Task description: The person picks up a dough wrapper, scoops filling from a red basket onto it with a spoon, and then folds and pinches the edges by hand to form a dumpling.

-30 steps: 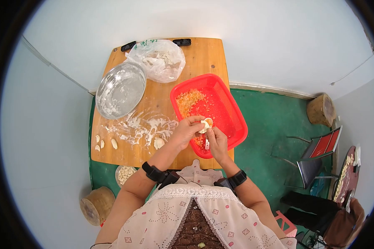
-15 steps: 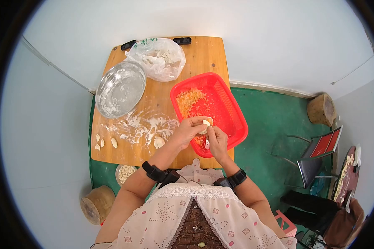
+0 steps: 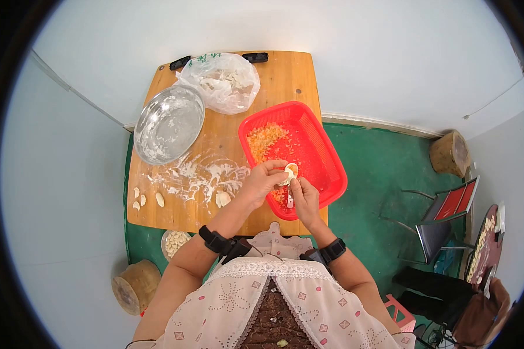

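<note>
A dumpling (image 3: pixel 291 170) with a pale wrapper and orange filling showing at its open side is held over the near part of a red plastic basket (image 3: pixel 339 174). My left hand (image 3: pixel 265 181) is closed around the wrapper from the left. From the right, my right hand (image 3: pixel 304 198) pinches its lower edge. Beside the right fingers shows a small pale handle-like piece (image 3: pixel 290 201); what it belongs to is hidden. Chopped orange filling (image 3: pixel 266 139) lies along the basket's left side. Dough wrappers (image 3: pixel 223 199) rest on the wooden table (image 3: pixel 239 139), left of my left wrist.
A floury metal basin (image 3: pixel 172 125) and a plastic bag (image 3: pixel 227 87) stand farther back. Several dumplings (image 3: pixel 159 199) lie at the table's left edge. Below it is a bowl of pale pieces (image 3: pixel 176 242). A chair (image 3: pixel 442 215) and a wooden stump (image 3: pixel 450 153) stand right.
The wrapper has tilted a little in my fingers, so more orange filling shows. Both hands have barely moved.
</note>
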`<state>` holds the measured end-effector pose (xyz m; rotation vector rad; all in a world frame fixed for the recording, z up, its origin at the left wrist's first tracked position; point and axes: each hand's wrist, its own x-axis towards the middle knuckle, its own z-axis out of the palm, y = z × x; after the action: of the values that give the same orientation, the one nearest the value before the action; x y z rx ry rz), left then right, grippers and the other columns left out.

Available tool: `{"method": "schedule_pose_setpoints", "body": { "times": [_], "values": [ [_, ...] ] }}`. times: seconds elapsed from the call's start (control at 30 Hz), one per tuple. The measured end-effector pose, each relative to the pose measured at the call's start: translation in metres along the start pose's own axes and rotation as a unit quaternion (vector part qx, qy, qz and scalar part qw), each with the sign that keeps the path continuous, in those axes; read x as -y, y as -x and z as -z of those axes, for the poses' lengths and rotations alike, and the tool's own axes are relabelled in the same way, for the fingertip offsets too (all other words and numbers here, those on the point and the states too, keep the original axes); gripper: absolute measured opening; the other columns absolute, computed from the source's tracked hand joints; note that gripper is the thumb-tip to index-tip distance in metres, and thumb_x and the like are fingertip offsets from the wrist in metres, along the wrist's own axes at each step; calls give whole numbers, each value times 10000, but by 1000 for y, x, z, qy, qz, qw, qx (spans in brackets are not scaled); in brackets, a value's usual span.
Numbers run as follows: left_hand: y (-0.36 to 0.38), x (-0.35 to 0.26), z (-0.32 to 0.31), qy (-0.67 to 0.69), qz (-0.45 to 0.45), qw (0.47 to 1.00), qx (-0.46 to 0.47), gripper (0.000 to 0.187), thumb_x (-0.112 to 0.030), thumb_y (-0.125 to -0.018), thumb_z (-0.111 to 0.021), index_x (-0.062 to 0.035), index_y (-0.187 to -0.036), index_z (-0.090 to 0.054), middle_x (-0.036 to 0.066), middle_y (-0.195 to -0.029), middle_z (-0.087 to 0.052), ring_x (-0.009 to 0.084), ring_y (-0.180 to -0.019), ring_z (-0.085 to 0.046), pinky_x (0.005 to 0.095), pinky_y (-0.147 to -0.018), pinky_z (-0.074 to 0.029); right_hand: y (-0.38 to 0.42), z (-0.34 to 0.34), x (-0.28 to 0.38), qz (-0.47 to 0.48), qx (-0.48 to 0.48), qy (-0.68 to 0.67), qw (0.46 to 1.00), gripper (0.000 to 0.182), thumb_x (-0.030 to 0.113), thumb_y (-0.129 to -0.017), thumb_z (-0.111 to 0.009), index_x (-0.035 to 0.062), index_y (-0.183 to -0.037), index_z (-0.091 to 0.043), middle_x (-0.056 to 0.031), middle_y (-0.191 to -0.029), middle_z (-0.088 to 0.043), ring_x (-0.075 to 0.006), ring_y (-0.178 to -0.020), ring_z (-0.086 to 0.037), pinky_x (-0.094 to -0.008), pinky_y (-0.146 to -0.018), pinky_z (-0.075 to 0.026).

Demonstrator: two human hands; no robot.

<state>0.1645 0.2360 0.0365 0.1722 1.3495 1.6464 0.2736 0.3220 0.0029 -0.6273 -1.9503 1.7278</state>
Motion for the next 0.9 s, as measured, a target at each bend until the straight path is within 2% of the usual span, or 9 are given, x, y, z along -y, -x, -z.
{"method": "schedule_pose_setpoints", "body": {
  "times": [0.47,0.63,0.87,0.9],
  "values": [
    [6,0,-2,-19,-3,999,28,311,-65,-779,-554,-7,-1082,-515,54,-926,-578,114,-799,-546,249,-711,-449,-1,-2,-6,-3,7,17,1000,301,203,-871,-436,-1,-650,-452,-70,-536,-413,-110,-492,-371,-291,-446,-319],
    [5,4,-3,5,-30,999,39,287,-54,-782,-544,3,-1063,-527,69,-935,-582,127,-825,-551,257,-730,-455,-1,-4,3,-26,-3,6,1000,303,206,-875,-425,0,-660,-483,-44,-545,-445,-94,-496,-400,-264,-451,-336],
    [6,-4,-5,38,4,999,-6,240,-55,-781,-546,6,-1013,-547,73,-927,-582,133,-821,-552,242,-697,-457,1,6,4,-113,17,-99,988,331,251,-886,-411,12,-681,-514,-20,-556,-465,-61,-505,-415,-226,-445,-334],
    [6,-5,-5,43,7,999,-6,232,-56,-782,-546,3,-1006,-549,71,-925,-582,132,-818,-551,240,-694,-456,1,6,2,-99,16,-84,991,326,248,-885,-415,11,-683,-512,-20,-554,-462,-64,-504,-412,-229,-446,-334]
  ]
}}
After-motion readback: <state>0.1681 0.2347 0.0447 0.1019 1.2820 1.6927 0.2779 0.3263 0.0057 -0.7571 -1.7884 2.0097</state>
